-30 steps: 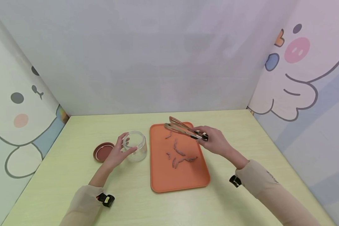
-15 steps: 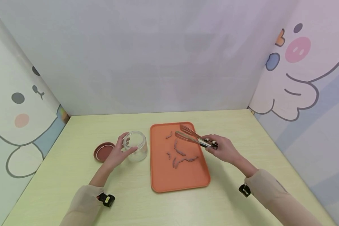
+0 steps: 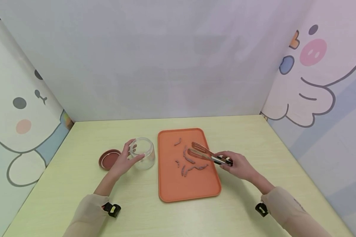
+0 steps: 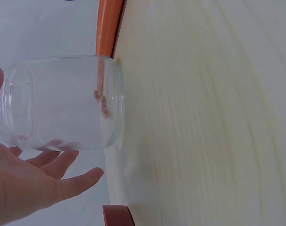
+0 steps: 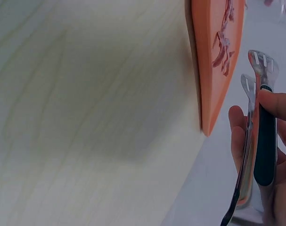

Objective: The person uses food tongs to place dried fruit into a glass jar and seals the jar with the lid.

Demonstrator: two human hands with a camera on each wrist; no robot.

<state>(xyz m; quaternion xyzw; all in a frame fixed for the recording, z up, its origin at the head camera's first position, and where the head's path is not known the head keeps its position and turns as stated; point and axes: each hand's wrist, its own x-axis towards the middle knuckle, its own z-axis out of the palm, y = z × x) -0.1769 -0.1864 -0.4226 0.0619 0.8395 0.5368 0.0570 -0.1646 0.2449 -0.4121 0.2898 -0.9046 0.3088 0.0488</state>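
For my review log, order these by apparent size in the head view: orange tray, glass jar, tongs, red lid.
1. Orange tray
2. Glass jar
3. Red lid, partly hidden by the left hand
Unranked: tongs, longer than the jar but slimmer.

1. Head: we are looking forward and down from above, farthest off, over the tray (image 3: 190, 190).
2. Left wrist: we are facing the jar (image 4: 67, 103) side-on, close and low, the table (image 4: 194, 113) turned sideways.
3. Right wrist: we are viewing the tongs (image 5: 265, 136) close up, likewise turned.
4. All three: we are sharing the tray.
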